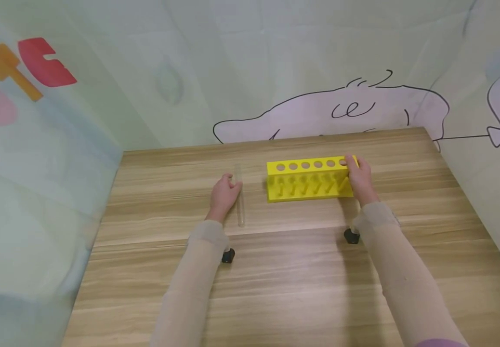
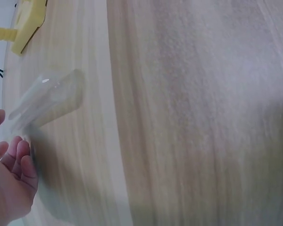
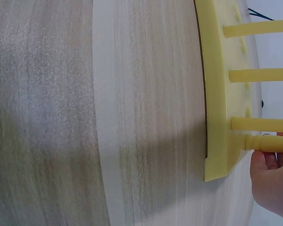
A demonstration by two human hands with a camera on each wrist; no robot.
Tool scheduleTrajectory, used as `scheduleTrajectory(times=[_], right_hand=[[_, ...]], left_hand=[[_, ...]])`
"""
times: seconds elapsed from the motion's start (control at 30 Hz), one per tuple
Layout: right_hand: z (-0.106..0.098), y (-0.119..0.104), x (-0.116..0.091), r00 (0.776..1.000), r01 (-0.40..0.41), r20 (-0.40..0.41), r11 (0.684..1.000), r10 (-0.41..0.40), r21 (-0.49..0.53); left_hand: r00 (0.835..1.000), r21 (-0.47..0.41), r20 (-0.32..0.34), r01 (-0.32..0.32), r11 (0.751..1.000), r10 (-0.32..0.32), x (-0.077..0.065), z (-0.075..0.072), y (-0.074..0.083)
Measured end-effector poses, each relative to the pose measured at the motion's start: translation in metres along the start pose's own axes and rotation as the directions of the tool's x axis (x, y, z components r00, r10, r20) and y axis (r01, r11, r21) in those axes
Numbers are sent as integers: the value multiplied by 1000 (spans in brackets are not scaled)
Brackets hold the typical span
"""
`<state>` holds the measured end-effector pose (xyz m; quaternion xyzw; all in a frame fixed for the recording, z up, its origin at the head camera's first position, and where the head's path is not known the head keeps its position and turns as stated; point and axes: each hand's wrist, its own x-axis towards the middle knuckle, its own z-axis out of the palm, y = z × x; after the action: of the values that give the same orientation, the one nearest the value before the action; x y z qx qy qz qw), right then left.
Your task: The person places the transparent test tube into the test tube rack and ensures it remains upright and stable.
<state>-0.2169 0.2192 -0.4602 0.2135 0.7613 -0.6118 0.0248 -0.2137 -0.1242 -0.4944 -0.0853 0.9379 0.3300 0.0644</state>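
A clear test tube [image 1: 241,207] lies on the table, left of a yellow test tube rack [image 1: 302,196]. Beside the tube is my left hand [image 1: 225,195], its thumb at the tube's edge and its fingers loosely bent. In the left wrist view, a gap shows between that thumb and the fingers [image 2: 24,157], near one end of the tube [image 2: 54,96]. My right hand [image 1: 360,180] grips the right end of the rack, thumb over its top bar. The right wrist view shows fingers [image 3: 258,162] at the rack's end post; some fingertips are hidden behind it.
The rack stands upright on a wood-grain table [image 1: 284,279], with a row of holes above and pegs below. A printed cloth backdrop [image 1: 189,72] hangs behind the table. Small black wrist devices [image 1: 228,255] sit under both sleeves.
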Motion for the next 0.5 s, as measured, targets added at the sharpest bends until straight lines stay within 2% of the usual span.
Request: scheduleTrajectory(times=[0.27, 0.5], right_hand=[[1, 0, 0, 999, -33, 9, 999, 34, -35], [0, 0, -1, 1000, -18, 4, 1000, 18, -24]], left_hand=[[1000, -15, 17, 17, 1000, -16, 1, 2, 3], [999, -28, 23, 42, 999, -42, 1, 3, 5]])
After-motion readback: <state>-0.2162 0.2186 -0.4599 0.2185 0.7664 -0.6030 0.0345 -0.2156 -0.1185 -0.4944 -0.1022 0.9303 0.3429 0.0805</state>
